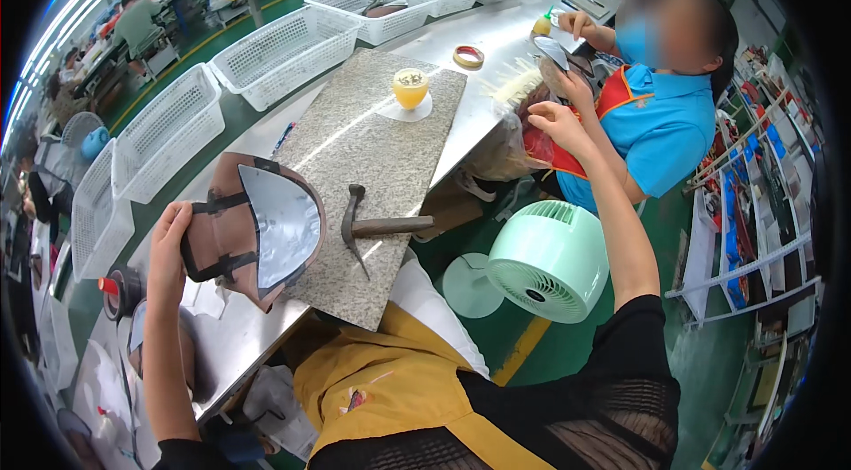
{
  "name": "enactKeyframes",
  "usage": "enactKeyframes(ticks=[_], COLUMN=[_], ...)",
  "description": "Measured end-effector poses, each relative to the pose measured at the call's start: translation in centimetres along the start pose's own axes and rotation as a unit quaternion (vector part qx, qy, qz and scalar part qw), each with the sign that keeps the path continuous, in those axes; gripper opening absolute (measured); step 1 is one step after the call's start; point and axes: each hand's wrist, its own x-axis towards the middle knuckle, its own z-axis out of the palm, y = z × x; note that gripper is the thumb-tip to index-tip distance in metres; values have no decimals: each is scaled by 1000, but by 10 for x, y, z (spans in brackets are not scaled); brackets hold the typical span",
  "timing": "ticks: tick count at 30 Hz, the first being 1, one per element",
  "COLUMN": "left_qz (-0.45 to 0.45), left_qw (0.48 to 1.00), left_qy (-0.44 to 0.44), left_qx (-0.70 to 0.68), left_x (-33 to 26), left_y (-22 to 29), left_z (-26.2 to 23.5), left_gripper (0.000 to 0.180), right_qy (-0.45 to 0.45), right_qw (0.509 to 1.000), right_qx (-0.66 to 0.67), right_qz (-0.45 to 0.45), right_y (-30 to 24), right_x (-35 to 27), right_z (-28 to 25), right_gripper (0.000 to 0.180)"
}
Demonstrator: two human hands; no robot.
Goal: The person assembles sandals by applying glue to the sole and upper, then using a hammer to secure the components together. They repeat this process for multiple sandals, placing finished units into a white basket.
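My left hand [168, 244] grips the edge of a brown shoe upper [222, 240], raised over the near left end of the speckled stone slab [341, 151]. A shiny silver-grey curved toe piece [282, 222] lies on the upper, and black strips run along its sides. My right hand [564, 126] is stretched out to the right, beside the co-worker's hands. Its fingers are drawn together in a pinch; what they hold, if anything, is too small to make out. On the slab lies a hammer [390, 226] with a wooden handle. Farther back stands a yellow cup [409, 89].
A co-worker in a blue shirt [665, 124] sits at the right, holding another shoe upper [554, 54]. White plastic baskets [284, 54] line the bench's far side. A tape roll [468, 56] lies past the slab. Below my right arm stands a mint-green fan [550, 262].
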Motion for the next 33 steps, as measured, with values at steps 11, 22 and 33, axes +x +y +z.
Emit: enactKeyframes(ticks=[11,22,33], left_qz=[-51,-60,-74], left_qw=[997,991,989], left_qy=[10,42,115], left_qx=[-57,-111,-57], left_x=[0,-20,-58], left_y=[19,5,-19], left_z=[13,-7,-37], left_gripper=[26,23,36], right_qy=[-241,-374,-380], right_qw=[931,854,859], right_qx=[252,359,343], right_qz=[-104,-39,32], right_y=[-215,-297,-313], right_x=[1,34,71], right_z=[158,231,226], right_gripper=[40,40,45])
